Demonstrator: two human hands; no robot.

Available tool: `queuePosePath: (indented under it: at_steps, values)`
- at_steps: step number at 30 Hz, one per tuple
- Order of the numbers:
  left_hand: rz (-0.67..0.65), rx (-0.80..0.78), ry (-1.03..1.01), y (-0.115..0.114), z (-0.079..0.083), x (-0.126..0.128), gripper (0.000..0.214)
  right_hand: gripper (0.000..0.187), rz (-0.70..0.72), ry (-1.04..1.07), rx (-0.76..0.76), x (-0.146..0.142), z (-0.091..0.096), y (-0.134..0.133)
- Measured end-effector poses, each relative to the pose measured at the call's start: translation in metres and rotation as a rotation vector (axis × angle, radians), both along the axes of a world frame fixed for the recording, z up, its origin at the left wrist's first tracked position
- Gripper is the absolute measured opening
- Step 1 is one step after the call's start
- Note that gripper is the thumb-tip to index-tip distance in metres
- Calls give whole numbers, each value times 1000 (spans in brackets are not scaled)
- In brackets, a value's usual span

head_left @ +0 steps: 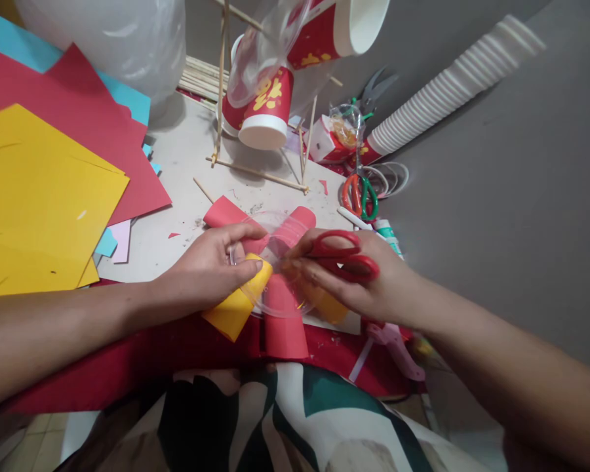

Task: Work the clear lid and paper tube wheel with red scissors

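A round clear plastic lid (pixel 280 307) lies between my hands, with curled red paper strips (pixel 286 328) and yellow paper strips around it. My left hand (pixel 211 262) grips the lid's left side, its thumb pressing on a folded yellow paper strip (pixel 240 298). Red-handled scissors (pixel 341 255) rest in my right hand (pixel 358 278), handles pointing right; the blades are hidden. The fingertips of that hand are drawn together over the middle of the lid, and whatever they touch there is too blurred to make out. A second yellow strip shows partly under the right hand.
Yellow paper sheets (pixel 44 210) and red sheets (pixel 108 151) are piled at left. A stick frame (pixel 255 176) with red paper cups (pixel 273 98) stands behind. Along the right wall are stacked cups (pixel 452 85), orange-and-green scissors (pixel 360 196) and a pink glue gun (pixel 398 347).
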State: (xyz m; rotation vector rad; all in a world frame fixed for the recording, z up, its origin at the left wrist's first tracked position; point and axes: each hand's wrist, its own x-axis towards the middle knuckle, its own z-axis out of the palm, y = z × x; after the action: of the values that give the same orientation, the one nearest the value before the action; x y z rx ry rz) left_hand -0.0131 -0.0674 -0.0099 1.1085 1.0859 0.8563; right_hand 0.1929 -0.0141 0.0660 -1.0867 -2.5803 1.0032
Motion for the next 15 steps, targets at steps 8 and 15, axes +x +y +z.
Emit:
queuePosePath:
  at_steps: [8, 15]
  values:
    - [-8, 23, 58, 0, -1, -1, 44, 17, 427, -186, -253, -13, 23, 54]
    - [6, 4, -14, -1, -5, 0, 48, 11, 277, -117, -11, -12, 14, 26]
